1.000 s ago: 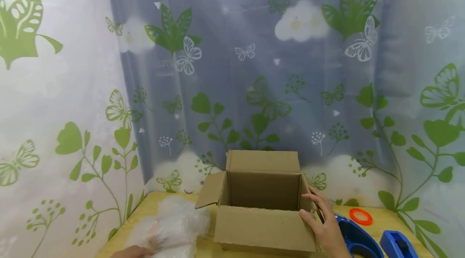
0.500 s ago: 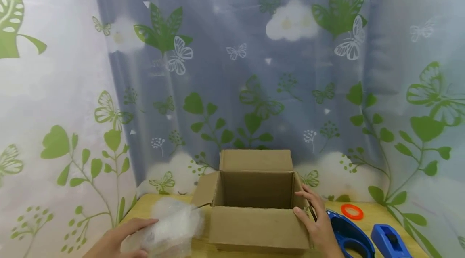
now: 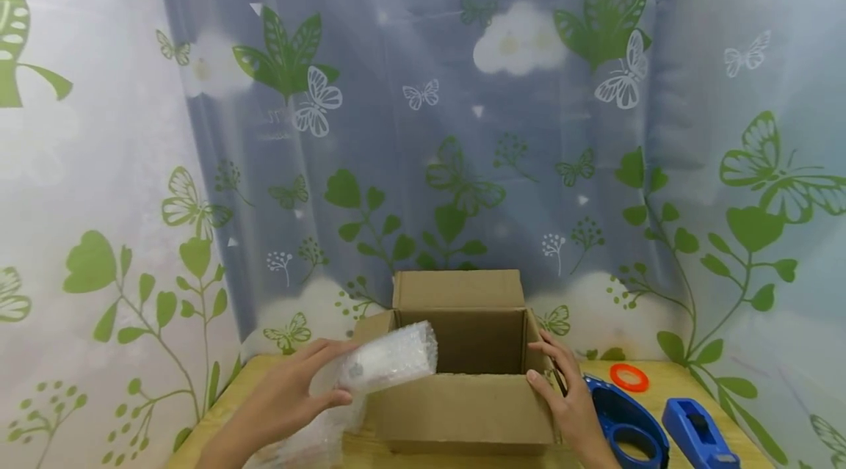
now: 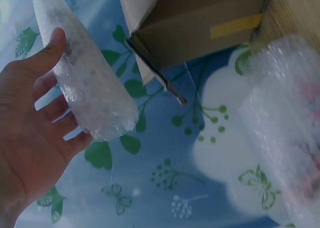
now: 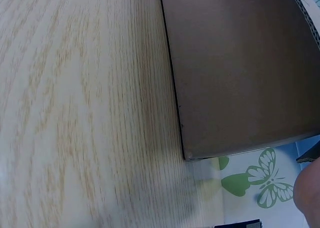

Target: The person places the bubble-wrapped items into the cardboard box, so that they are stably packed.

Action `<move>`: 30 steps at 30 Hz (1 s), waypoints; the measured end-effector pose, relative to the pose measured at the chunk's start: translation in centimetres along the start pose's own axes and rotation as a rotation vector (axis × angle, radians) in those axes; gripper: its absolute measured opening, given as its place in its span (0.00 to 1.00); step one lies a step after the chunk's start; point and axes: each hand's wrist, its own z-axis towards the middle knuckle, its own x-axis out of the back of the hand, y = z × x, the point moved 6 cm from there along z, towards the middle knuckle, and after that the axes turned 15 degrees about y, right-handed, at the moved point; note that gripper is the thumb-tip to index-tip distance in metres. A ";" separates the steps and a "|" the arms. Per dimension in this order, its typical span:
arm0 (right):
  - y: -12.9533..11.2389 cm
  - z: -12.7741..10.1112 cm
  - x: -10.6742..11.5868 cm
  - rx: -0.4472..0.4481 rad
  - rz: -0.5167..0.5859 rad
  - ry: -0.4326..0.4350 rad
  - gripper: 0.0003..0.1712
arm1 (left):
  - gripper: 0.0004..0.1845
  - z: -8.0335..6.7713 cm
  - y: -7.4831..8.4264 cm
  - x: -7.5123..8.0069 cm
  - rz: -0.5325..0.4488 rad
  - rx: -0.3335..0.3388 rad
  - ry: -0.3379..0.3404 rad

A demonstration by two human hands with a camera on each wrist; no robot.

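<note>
Your left hand (image 3: 291, 399) holds a bubble-wrapped bundle (image 3: 390, 359), thumb and fingers curled around it, just above the left front corner of the open cardboard box (image 3: 463, 410). Your right hand (image 3: 571, 403) grips the box's right front corner, fingers hooked over the rim. More bubble wrap (image 3: 317, 436) lies left of the box. Right of it sit a blue tape dispenser (image 3: 624, 428), an orange ring (image 3: 628, 377) and a smaller blue dispenser (image 3: 697, 432) on the wooden table (image 3: 667, 381).
</note>
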 end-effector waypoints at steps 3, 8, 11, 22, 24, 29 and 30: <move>0.1 0.1 0.1 0.000 -0.003 -0.009 0.23 | 0.32 1.5 0.2 -1.5 -0.019 0.016 -0.005; 0.2 0.1 0.5 0.006 -0.016 -0.005 0.26 | 0.34 3.5 0.8 -4.1 -0.049 0.058 -0.022; 0.3 0.0 0.6 0.025 -0.001 0.004 0.27 | 0.34 4.3 0.9 -5.4 -0.067 0.086 -0.041; 0.0 -0.2 0.2 0.040 0.016 0.030 0.29 | 0.34 6.5 1.6 -8.8 -0.080 0.039 -0.051; 0.1 -0.2 0.3 0.050 0.000 0.048 0.30 | 0.34 7.0 1.8 -9.3 -0.075 0.028 -0.051; 0.4 -0.3 0.3 0.068 -0.010 0.064 0.32 | 0.34 7.5 2.0 -10.4 -0.132 0.080 -0.082; 0.4 -0.3 0.2 0.068 -0.008 0.064 0.32 | 0.34 7.6 2.0 -10.6 -0.147 0.087 -0.085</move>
